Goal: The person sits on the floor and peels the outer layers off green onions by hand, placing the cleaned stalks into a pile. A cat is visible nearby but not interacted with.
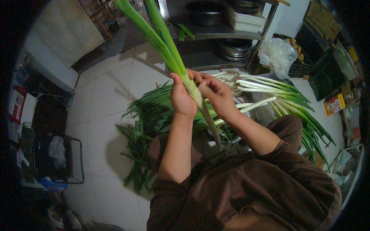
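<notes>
A long green onion [189, 83] slants through the middle of the view, its green leaves up and its pale stem pointing down toward my lap. My left hand [183, 98] is wrapped around the stem just below where the leaves fork. At the stem's right side, the fingertips of my right hand [215, 93] are bunched against it; whether they pinch a layer of it is hidden. Below, a pile of green onion leaves [156, 106] spreads over the floor. Right of my hands lie bundles of green onions [260, 86] with white stems. Scraps fill a bowl [231, 134], partly hidden by my arm.
A metal shelf [222, 36] stands ahead, holding stacked metal basins [235, 49] and white trays [245, 20]. A plastic bag [277, 56] rests by a crate of potatoes at the right. On the left is a black metal frame [81, 161] on the tiled floor [101, 144].
</notes>
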{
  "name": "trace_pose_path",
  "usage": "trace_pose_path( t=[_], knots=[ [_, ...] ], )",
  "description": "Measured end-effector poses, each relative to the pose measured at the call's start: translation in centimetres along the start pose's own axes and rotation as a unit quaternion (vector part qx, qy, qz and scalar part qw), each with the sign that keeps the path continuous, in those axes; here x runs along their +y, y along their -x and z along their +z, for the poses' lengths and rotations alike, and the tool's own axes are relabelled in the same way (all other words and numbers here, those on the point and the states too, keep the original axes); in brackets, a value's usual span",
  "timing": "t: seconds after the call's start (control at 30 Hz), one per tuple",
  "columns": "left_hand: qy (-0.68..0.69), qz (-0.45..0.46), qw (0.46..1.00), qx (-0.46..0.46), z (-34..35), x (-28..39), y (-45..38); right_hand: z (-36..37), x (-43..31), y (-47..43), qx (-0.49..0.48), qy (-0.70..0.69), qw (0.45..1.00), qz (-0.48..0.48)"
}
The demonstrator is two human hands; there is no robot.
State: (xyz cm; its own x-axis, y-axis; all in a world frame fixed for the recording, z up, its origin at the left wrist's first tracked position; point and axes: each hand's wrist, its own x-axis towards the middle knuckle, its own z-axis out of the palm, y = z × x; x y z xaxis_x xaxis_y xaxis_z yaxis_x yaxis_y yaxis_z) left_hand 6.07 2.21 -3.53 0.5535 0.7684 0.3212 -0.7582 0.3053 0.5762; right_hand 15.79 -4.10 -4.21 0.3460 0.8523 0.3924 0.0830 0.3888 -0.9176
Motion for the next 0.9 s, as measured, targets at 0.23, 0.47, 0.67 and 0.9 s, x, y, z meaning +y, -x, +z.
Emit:
trace_pose_path(
  t=[0.23,0.47,0.67,0.9],
  knots=[
    [-0.061,0.019,0.995,0.071,-0.1,-0.1,-0.1,-1.0,-0.5,-1.8,-0.068,-0.177,0.966,0.176],
    [-0.026,0.045,0.996,0.067,-0.3,1.1,-0.3,-5.0,1.1,0.5,-0.169,0.226,0.958,0.053],
    [-0.040,0.029,0.995,0.087,-0.4,0.2,-0.4,-2.7,-2.1,0.2,-0.133,0.217,0.967,-0.011],
    [-0.010,-0.009,0.998,0.063,0.5,0.3,-0.2,-0.7,-2.8,-0.2,-0.077,0.218,0.957,-0.173]
  ],
)
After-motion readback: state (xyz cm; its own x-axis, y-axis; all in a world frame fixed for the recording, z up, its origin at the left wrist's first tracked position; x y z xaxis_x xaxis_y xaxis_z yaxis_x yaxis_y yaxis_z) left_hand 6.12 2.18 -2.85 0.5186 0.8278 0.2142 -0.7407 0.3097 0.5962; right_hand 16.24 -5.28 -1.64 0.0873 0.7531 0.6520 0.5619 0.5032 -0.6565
